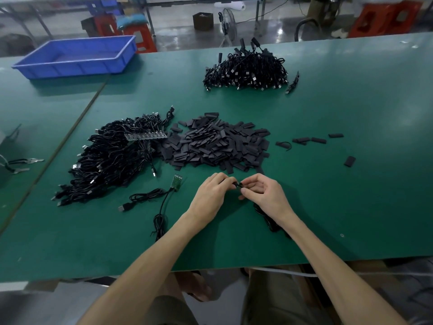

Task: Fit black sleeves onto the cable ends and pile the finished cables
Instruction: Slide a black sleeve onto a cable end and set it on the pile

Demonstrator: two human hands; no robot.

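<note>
Sleeve axis: the black sleeve (239, 184) lies left-right.
Left grip (212, 195): pinches its left end.
Right grip (264, 195): pinches its right end, equally near.

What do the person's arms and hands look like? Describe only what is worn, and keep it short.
Nothing is worn on them. The left hand and right hand are bare: no gloves, rings or finger cots show. The left forearm and right forearm are uncovered down to the picture's bottom edge, with no sleeve, watch, wrist strap or band in view.
</note>
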